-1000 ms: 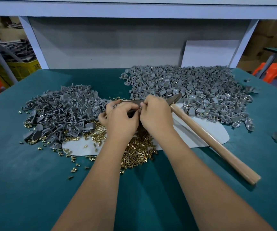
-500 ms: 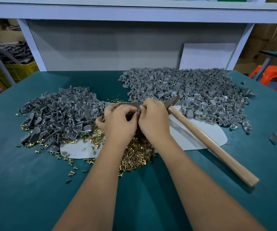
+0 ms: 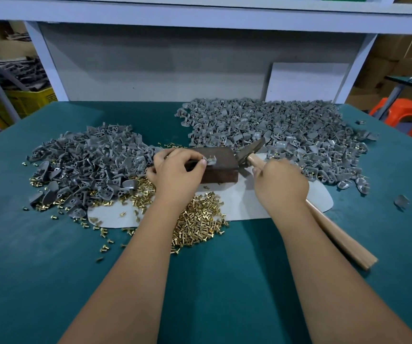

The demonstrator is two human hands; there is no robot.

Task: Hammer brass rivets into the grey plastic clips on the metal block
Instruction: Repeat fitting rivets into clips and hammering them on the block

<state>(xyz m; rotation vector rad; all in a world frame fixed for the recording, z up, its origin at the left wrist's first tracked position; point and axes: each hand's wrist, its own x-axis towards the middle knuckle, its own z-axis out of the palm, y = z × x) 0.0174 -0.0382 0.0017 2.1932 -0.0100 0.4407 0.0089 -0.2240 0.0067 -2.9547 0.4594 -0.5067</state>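
Observation:
A dark brown metal block point(image 3: 221, 167) sits on a white mat point(image 3: 244, 202) in the middle of the green table. My left hand point(image 3: 175, 173) pinches a grey plastic clip point(image 3: 209, 160) on the block's top. My right hand point(image 3: 278, 184) lies over the wooden handle of the hammer point(image 3: 334, 232), just below its dark head, which rests beside the block's right end. Whether the fingers curl round the handle is hidden by the back of the hand. A heap of brass rivets point(image 3: 197, 222) lies in front of the block.
A pile of grey clips point(image 3: 88, 162) lies at the left and a larger clip pile point(image 3: 274, 130) at the back right. Loose rivets are scattered on the green table point(image 3: 51, 269) at the left. A white panel point(image 3: 306, 81) leans on the back wall.
My two hands were together over the block; my right hand has now moved right onto the hammer handle. My left hand stays at the block with the clip, which is now uncovered.

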